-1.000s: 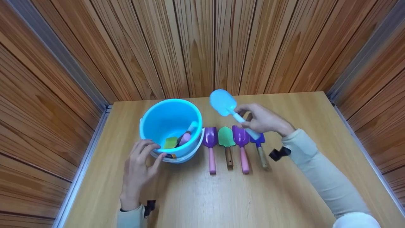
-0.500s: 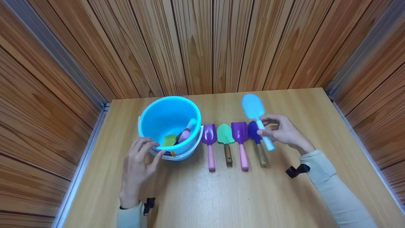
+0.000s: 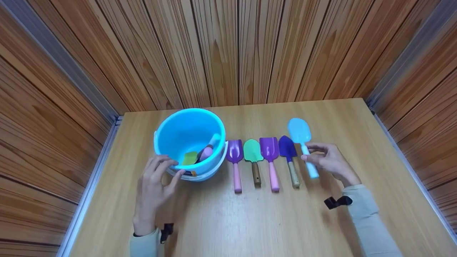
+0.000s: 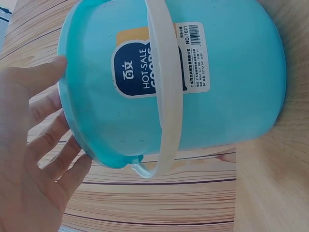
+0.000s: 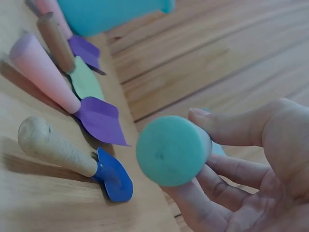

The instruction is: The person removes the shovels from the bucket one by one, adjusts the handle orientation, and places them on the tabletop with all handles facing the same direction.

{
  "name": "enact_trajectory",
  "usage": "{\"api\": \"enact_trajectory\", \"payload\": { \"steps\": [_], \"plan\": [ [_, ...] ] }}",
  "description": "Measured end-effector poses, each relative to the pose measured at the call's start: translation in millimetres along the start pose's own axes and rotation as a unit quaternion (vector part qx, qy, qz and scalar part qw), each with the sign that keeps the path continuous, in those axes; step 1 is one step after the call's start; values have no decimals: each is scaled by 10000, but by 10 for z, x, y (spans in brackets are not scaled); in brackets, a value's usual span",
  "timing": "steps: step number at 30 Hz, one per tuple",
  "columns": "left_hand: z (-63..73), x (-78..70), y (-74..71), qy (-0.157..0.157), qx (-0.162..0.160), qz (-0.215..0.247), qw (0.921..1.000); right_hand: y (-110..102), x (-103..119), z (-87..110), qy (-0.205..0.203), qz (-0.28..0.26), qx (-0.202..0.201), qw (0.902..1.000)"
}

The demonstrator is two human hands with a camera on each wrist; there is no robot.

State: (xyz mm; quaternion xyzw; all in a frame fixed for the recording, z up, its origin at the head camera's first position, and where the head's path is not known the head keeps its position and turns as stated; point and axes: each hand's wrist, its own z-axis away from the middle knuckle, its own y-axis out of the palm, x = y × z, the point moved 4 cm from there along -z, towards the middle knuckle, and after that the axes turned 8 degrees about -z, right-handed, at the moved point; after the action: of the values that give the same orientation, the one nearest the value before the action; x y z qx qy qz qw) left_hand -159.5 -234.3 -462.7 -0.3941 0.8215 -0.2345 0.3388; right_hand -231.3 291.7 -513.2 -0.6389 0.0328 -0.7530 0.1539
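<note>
A light-blue toy shovel (image 3: 300,131) is pinched by its handle between the thumb and fingers of my right hand (image 3: 332,162). In the right wrist view its round handle end (image 5: 170,151) faces the camera, and the blade is mostly hidden behind. The shovel appears held just over the table, right of a blue trowel (image 3: 287,146) with a wooden handle. At left, my left hand (image 3: 153,192) holds the near rim of a blue bucket (image 3: 191,111), thumb and fingertips at its edge. Inside the bucket lie a yellow-green piece (image 3: 190,158) and a pink-ended handle (image 3: 206,153).
In a row between bucket and right hand lie a purple shovel (image 3: 235,151) with a pink handle, a green trowel (image 3: 253,150) with a brown handle, and another purple shovel (image 3: 269,148). The bucket's white handle (image 4: 168,87) hangs down. Wooden walls (image 3: 228,53) enclose the table.
My right hand has carried the light-blue shovel rightward and lower, from near the bucket to beyond the blue trowel, turning it more upright in view. My left hand stays at the bucket rim.
</note>
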Motion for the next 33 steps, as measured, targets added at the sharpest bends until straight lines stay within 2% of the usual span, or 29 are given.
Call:
{"api": "enact_trajectory", "payload": {
  "steps": [6, 12, 17, 23, 27, 33],
  "plan": [
    [21, -4, 3, 10, -2, 22, 10000, -39, -220, 17, 142, -196, -260, 9994],
    [40, -4, -2, -35, 35, 58, 10000, -26, -388, 5, 363, -367, -242, 9984],
    [14, 5, -14, -70, 62, 127, 9999, -3, -467, -55, 466, -345, -322, 9978],
    [11, 15, -23, 28, -11, 4, 10000, 9, -558, -127, 610, -378, -384, 9967],
    [19, 15, -17, 15, 7, 7, 10000, 5, -643, -142, 757, -249, -390, 9961],
    [6, 19, -11, 29, -5, 66, 10000, -10, -714, -150, 850, -335, -445, 9948]
  ]
}}
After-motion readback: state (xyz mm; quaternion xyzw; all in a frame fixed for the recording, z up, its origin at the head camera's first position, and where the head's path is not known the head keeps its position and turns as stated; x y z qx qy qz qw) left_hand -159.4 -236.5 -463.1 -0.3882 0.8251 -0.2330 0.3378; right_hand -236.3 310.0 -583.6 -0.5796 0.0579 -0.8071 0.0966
